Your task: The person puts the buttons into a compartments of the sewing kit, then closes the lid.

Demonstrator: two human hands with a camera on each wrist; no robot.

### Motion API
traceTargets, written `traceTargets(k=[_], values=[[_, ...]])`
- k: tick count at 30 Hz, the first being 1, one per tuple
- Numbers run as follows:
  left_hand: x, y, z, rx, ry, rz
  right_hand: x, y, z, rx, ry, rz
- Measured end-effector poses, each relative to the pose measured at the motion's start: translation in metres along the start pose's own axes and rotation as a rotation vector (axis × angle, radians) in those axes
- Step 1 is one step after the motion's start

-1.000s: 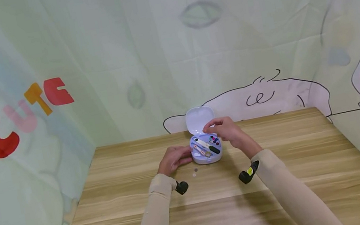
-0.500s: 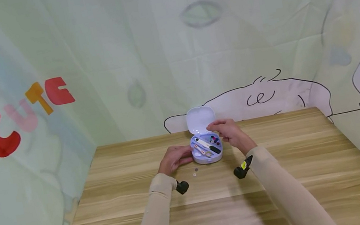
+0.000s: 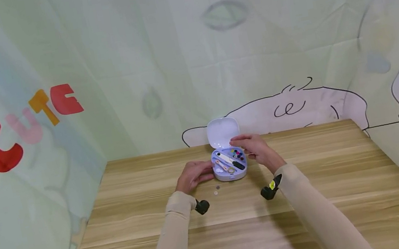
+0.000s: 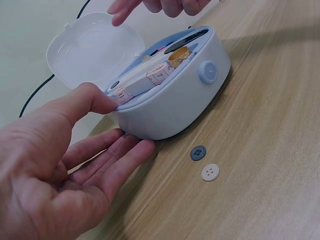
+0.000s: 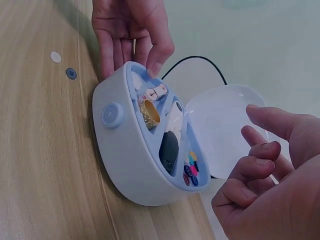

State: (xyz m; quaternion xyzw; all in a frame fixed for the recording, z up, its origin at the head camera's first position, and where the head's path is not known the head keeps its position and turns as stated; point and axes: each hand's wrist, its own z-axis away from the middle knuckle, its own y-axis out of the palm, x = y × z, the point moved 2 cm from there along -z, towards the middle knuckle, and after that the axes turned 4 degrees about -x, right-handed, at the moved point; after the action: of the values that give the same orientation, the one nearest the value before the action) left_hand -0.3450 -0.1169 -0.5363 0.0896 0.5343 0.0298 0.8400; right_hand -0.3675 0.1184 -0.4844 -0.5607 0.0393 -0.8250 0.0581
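Observation:
A white sewing box [image 3: 231, 177] with a pale blue inner tray stands on the table, its lid [image 3: 223, 131] tilted back. My left hand [image 3: 194, 174] grips the box's left end, thumb on the rim, fingers against the side. My right hand [image 3: 255, 145] hovers over the back right; its thumb and forefinger are apart and hold nothing. The tray holds a folded measuring tape [image 4: 145, 84], a gold ring-shaped thimble [image 5: 146, 116], a white tool with a dark end [image 5: 169, 151], and several small coloured buttons [image 5: 194, 171] in the right compartment.
A dark button [image 4: 198, 152] and a white button [image 4: 210, 172] lie on the wooden table [image 3: 236, 242] in front of the box. A printed curtain [image 3: 179, 56] hangs right behind the table. A black line [image 5: 200, 57] runs behind the lid.
My right hand has shifted slightly right, away from the lid's hinge, and its pinch has loosened. A yellow piece now shows among the coloured buttons. My left hand stays put.

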Motion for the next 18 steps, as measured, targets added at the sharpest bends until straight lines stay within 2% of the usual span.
traceTargets(k=[8, 18], values=[[0.001, 0.0, -0.002, -0.005, 0.001, 0.007, 0.005, 0.002, 0.014, 0.02, -0.066, 0.078], [0.001, 0.001, -0.002, -0.015, -0.003, 0.013, -0.003, 0.013, 0.034, 0.044, -0.139, 0.221]])
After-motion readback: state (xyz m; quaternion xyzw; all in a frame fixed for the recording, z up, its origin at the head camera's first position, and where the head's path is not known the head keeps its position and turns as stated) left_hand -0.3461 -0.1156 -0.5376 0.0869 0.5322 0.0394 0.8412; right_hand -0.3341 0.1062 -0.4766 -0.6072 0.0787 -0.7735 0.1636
